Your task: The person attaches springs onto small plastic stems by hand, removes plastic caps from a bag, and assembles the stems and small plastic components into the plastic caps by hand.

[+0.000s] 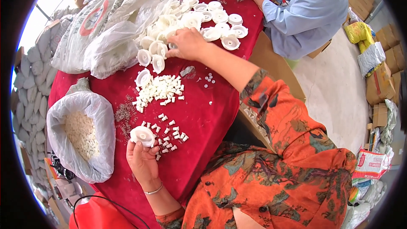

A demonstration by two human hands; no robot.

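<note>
My left hand (143,164) grips a round white plastic cap (143,136) by its edge, over the near part of the red-covered table. Beside those fingers lie scattered small white spool-shaped plastic pieces (176,132). A denser heap of the same pieces (159,88) sits farther up the cloth. Stretched across the table, my right hand (188,44) has its fingers closed at the edge of a pile of white caps (158,48). It appears to pinch one cap there, partly hidden by the fingers. More loose caps (220,16) spread beyond my right hand.
A lined bag of small pale pieces (111,144) stands at the left. Large plastic bags (112,46) lie behind it. A co-worker in a blue shirt (309,12) works at the far right. Cardboard boxes (271,55) stand along the table's right edge. A black cable (106,198) crosses the lower left.
</note>
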